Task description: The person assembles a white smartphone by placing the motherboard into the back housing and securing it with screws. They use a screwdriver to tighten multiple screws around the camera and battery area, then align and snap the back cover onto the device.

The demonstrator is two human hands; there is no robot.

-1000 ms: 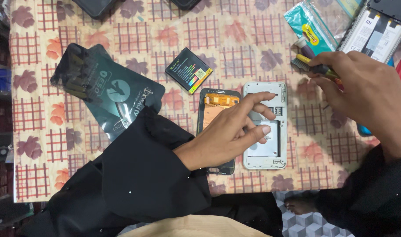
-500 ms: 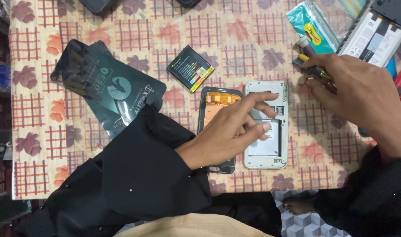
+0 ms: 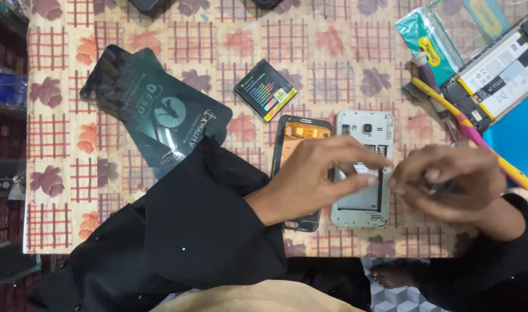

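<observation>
On the patterned cloth (image 3: 160, 34), two phone frames (image 3: 365, 133) lie under both hands' pinched fingers (image 3: 362, 180).

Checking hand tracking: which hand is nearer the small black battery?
Left. The left hand lies just below the small black battery, over the phone frames; the right hand is farther off to its lower right.

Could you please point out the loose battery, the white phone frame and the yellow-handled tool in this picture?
Loose battery (image 3: 265, 90), head view, middle of its dark face.
White phone frame (image 3: 368, 130), head view, upper part around the camera hole.
Yellow-handled tool (image 3: 509, 171), head view, on the yellow handle near its right end.
</observation>
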